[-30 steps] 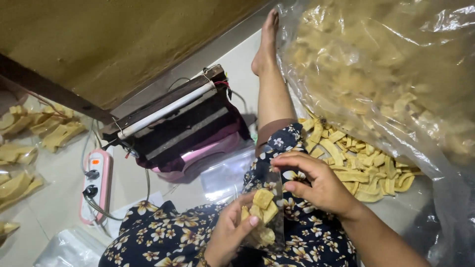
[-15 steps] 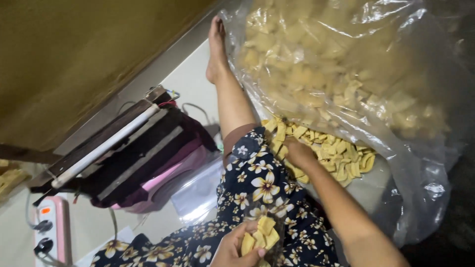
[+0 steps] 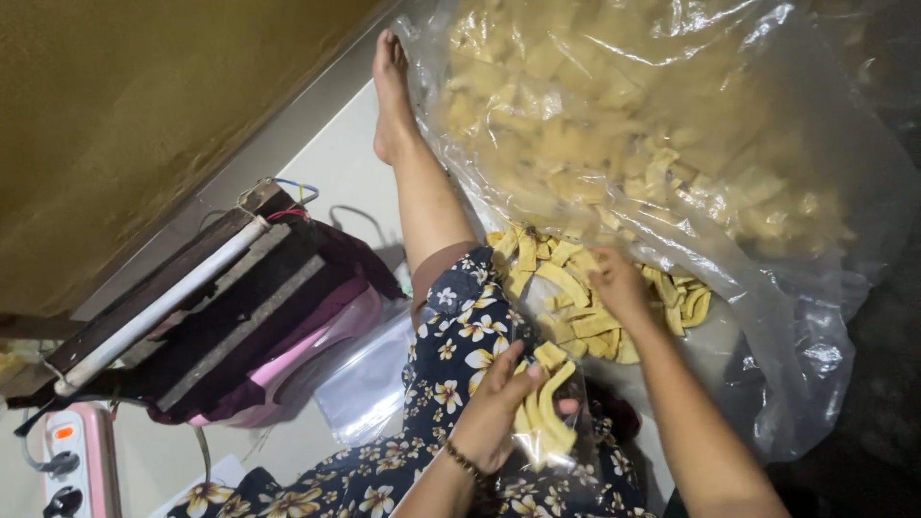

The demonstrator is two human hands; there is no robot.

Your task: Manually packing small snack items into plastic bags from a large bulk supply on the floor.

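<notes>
My left hand (image 3: 494, 412) grips a small clear plastic bag (image 3: 547, 422) partly filled with yellow chip strips, resting on my floral-clad lap. My right hand (image 3: 619, 283) reaches down into a loose pile of yellow chips (image 3: 585, 297) spilling from the mouth of a very large clear plastic bag (image 3: 672, 144) full of the same chips. The fingers of the right hand are curled into the pile; whether they hold chips is hidden. My bare leg and foot (image 3: 393, 96) stretch out beside the big bag.
A wooden-and-metal heat sealer (image 3: 182, 307) with a white bar sits on a pink base at left. A power strip (image 3: 67, 460) lies at the lower left. Empty clear bags (image 3: 365, 384) lie on the white floor between sealer and leg. A brown wall runs along the top left.
My right hand moved from the small bag out to the chip pile by the big bag. My left hand kept holding the small bag. The camera view shifted to the right.
</notes>
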